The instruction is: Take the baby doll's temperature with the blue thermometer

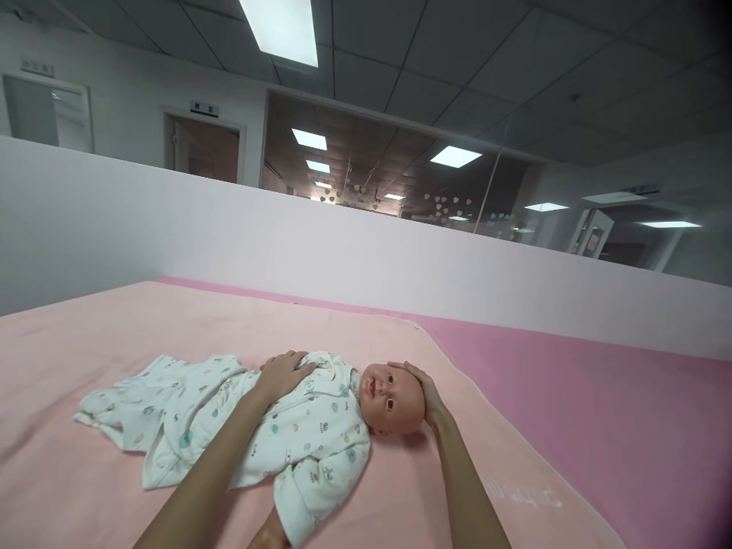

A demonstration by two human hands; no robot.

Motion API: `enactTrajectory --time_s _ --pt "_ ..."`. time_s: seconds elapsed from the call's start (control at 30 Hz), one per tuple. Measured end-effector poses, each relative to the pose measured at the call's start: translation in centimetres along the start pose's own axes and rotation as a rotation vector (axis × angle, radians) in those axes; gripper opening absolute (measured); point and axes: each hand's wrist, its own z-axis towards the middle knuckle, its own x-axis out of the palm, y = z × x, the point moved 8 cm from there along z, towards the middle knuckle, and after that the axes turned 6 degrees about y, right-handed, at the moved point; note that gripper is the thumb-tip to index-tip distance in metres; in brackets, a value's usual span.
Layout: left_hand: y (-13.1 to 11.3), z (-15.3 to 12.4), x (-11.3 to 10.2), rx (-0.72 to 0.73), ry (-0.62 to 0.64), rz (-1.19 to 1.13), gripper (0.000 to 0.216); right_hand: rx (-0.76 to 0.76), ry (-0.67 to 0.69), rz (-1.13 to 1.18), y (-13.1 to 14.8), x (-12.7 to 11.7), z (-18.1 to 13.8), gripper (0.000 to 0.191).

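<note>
A baby doll (392, 399) lies on its back on a peach-coloured sheet, its head toward the right. It wears a white top (312, 435) with small coloured prints, and matching white trousers (177, 396) reach to the left. My left hand (284, 376) rests on the doll's chest, fingers stretched out over the cloth. At the crown of the doll's head, my right hand (426, 389) is cupped against it with the fingers extended; part of the palm is hidden behind the head. One doll hand (271, 534) shows below the near sleeve.
The peach sheet (394, 496) covers much of a pink surface (572, 404). A white partition (320, 244) rises behind it. Beyond stand a glass window (394, 164) with heart stickers and a doorway (209, 149).
</note>
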Motion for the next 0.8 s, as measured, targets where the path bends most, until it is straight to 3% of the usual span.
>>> enactTrajectory --time_s 0.37,0.53,0.8 --pt "-0.01 0.14 0.19 -0.001 0.006 0.019 0.053 -0.096 -0.047 -0.078 0.79 -0.45 0.32 0.030" --pt "-0.21 -0.07 -0.03 0.012 0.000 0.015 0.057 -0.039 -0.012 -0.023 0.42 -0.25 0.25 0.041" --pt "-0.23 0.06 0.10 0.016 0.002 0.016 0.055 -0.034 -0.055 -0.044 0.25 -0.92 0.44 0.042"
